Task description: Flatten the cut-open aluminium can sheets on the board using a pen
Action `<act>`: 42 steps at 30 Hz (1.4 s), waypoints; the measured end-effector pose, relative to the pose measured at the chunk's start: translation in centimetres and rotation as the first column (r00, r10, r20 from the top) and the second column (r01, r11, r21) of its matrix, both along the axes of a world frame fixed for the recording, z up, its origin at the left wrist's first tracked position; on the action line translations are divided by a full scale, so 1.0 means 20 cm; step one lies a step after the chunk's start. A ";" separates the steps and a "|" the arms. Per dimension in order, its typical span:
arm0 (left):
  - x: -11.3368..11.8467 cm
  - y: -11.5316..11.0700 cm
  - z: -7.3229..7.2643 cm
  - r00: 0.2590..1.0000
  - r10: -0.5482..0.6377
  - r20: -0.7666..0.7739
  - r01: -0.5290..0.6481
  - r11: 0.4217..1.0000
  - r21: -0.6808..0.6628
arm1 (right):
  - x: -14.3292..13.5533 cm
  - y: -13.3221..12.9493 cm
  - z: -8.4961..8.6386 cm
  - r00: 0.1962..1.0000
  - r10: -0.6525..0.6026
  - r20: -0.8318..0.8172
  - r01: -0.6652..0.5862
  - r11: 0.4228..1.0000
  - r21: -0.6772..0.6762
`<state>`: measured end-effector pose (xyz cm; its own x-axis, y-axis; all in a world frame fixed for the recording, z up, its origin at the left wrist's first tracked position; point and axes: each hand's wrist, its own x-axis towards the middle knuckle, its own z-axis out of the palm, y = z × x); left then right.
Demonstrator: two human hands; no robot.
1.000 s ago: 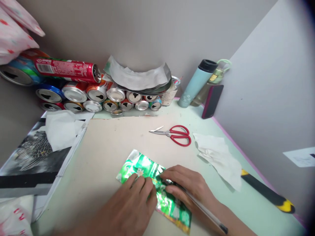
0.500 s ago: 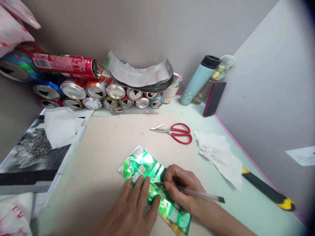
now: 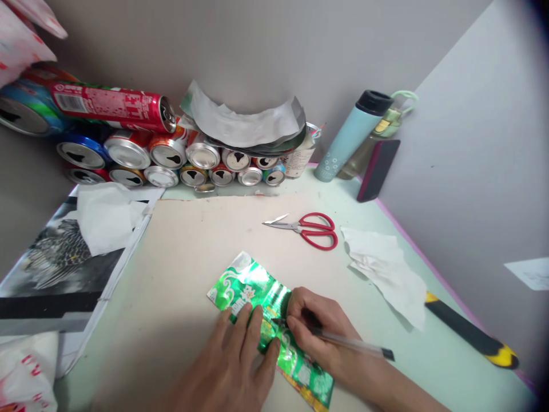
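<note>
Ballpoint pen (image 3: 343, 339) held in right-hand grip (image 3: 319, 326), green metallic sheet (image 3: 263, 294) pressed under spread left hand (image 3: 238, 352), drink cans (image 3: 168, 155) stacked at eleven o'clock

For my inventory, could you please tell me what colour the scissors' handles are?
The handles are red; see the head view.

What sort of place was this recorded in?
Probably a craft desk: scissors lie on a beige board, drink cans are stacked behind, and the right hand holds a pen over a shiny green sheet.
</note>
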<state>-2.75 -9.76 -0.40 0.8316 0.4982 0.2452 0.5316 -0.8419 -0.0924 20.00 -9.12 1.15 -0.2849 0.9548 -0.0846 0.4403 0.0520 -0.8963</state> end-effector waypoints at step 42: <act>0.01 -0.01 0.02 1.000 0.015 -0.025 -0.015 1.000 -0.018 | -0.01 0.01 0.00 1.000 -0.017 -0.012 0.017 0.997 -0.070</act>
